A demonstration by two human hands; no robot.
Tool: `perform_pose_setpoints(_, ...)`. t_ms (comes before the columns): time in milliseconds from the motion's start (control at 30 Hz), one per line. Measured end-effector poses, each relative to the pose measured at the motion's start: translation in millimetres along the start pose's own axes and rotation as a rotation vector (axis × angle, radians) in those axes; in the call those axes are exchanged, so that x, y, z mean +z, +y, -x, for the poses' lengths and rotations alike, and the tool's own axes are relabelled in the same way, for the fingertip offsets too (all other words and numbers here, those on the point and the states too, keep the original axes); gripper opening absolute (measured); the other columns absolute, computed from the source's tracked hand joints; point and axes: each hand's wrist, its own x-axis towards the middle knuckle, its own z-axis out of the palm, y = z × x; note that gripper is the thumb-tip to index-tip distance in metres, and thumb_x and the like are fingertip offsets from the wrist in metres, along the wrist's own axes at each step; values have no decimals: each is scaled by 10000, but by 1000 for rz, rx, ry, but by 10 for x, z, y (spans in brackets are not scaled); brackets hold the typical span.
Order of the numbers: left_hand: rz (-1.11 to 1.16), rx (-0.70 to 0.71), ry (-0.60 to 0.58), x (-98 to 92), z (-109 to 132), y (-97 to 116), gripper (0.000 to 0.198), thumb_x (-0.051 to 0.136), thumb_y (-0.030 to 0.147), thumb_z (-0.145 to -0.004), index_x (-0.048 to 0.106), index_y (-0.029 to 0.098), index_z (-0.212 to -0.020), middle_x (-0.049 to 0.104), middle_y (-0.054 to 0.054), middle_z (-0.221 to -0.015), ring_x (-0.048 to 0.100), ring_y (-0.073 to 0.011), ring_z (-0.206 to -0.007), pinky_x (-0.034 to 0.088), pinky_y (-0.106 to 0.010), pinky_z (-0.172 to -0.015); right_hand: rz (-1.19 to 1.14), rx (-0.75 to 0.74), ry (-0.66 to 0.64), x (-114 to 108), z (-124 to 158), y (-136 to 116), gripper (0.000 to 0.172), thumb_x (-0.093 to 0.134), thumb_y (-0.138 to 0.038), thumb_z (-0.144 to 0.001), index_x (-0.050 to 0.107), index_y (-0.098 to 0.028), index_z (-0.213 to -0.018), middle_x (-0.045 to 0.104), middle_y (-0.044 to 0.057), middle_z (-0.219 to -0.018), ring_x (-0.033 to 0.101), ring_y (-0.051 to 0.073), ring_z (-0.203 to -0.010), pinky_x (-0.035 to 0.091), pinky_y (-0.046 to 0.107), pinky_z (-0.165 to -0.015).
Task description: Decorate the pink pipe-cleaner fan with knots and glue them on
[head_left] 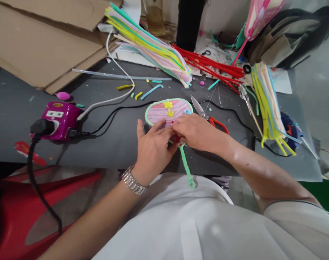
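Observation:
An oval pipe-cleaner fan (164, 112) lies on the dark grey work surface (107, 144), with pink strands, a pale green rim and a yellow figure on its face. My left hand (153, 148), with a metal watch on the wrist, presses its fingers on the fan's lower edge. My right hand (193, 131) pinches the fan near the base, where a small red piece shows. A green handle (185, 162) runs down from the fan toward my body. Orange-handled scissors (207, 117) lie just beyond my right hand.
Bundles of coloured pipe cleaners (150, 45) (267, 104) and red ones (207, 65) lie at the back. A magenta plugged-in device (56, 121) sits left, with black and white cords. Cardboard sheets (39, 43) lie back left, and a glue stick (121, 76) lies on the surface.

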Motion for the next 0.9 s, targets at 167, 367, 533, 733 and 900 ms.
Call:
perform_pose_setpoints(167, -4, -4, -4, 2, 2, 2, 210, 631, 324, -939, 720, 272, -1121, 780, -79, -1204, 594, -357, -1348, 80, -752, -1221, 5, -71, -10, 2, -19, 92, 60, 648, -156, -922, 704, -141, -933, 743, 95, -946, 656, 239, -904, 378, 340, -772)
perform_pose_setpoints(367, -11, -1, -12, 7, 6, -6, 206, 641, 285, -923, 719, 268, -1112, 793, -80, -1154, 588, -345, -1360, 89, -740, -1225, 56, -3, -96, -104, -104, 12, 78, 675, -147, -903, 724, -157, -843, 753, 91, -862, 667, 232, -809, 357, 321, -686)
perform_pose_setpoints(533, -17, 3, -10, 4, 7, 10, 229, 643, 258, -906, 709, 260, -1126, 792, -90, -1156, 585, -348, -1363, 98, -756, -1213, 39, 45, -80, -127, -137, -27, 34, 710, -160, -867, 728, -162, -837, 750, 93, -853, 666, 238, -794, 339, 314, -657)
perform_pose_setpoints(733, -17, -3, -4, 5, 13, 25, 199, 645, 282, -915, 706, 276, -1104, 766, -86, -1242, 576, -350, -1370, 81, -767, -1209, -235, 91, -27, -9, 5, 126, 128, 667, -57, -808, 654, -185, -794, 721, 18, -874, 629, 185, -840, 372, 280, -713)
perform_pose_setpoints(900, -10, 12, -4, 24, 22, 2, 200, 637, 278, -916, 710, 268, -1102, 759, -80, -1262, 577, -348, -1368, 52, -769, -1209, -315, 7, 259, 186, 233, 123, 175, 574, -38, -883, 677, -176, -855, 704, 47, -891, 610, 201, -900, 415, 317, -821)
